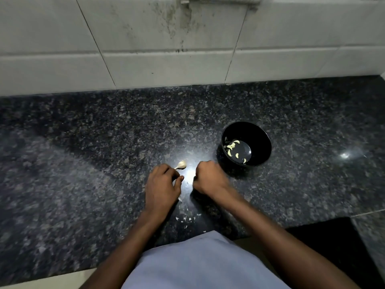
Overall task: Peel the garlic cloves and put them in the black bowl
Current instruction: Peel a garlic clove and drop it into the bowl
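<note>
A black bowl [258, 130] stands on the dark granite counter, right of centre, with several peeled garlic cloves [233, 147] in its bottom. A small pale garlic piece [181, 164] with a thin stalk lies on the counter left of the bowl. My left hand [161, 184] is just below it, fingers curled, fingertips at the stalk's end, and a pale bit shows between thumb and fingers. My right hand [209, 178] is a curled fist, knuckles up, close to the bowl's lower left side. Whatever is inside the fist is hidden.
White scraps of garlic skin [183, 218] lie on the counter [83, 163] below my hands. A grey tiled wall [166, 59] rises behind the counter. The counter's front edge runs near my body, with a dark gap [325, 236] at the lower right.
</note>
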